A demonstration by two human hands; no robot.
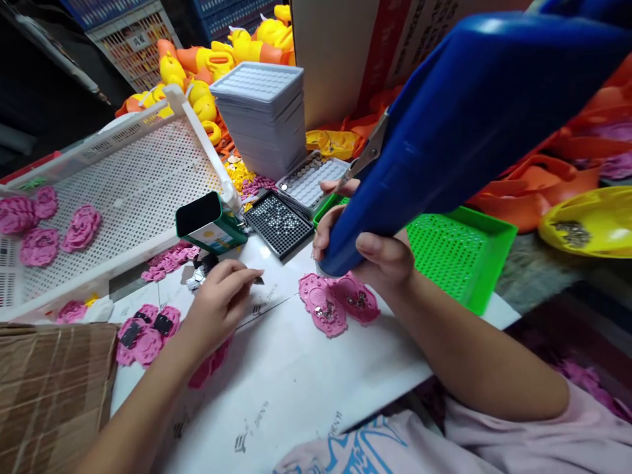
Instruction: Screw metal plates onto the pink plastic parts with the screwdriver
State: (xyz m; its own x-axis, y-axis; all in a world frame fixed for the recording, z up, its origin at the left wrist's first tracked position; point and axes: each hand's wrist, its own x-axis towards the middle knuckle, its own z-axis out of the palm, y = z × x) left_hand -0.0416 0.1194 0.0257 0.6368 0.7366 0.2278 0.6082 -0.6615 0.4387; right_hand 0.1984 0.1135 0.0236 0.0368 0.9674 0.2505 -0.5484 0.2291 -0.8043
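Note:
My right hand (380, 247) is wrapped around a big blue power screwdriver (439, 125), tilted with its lower end close to the table; a metal lever runs along its side. Just below that end lie two pink plastic parts (323, 306) with shiny metal bits on them. My left hand (224, 299) is closed over the white table at left, its thumb and fingers pinching a small dark piece (259, 280). Beneath the left wrist another pink part (210, 365) is partly covered. Pink parts with black squares (148, 336) lie left of that forearm.
A dark green tin (210, 227) stands beside a black dotted tray (279, 224). Behind them rises a stack of white trays (264, 125). A white basket (123, 171) holds pink parts; a green basket (457, 253) lies right. Cardboard (54, 388) covers the near-left corner.

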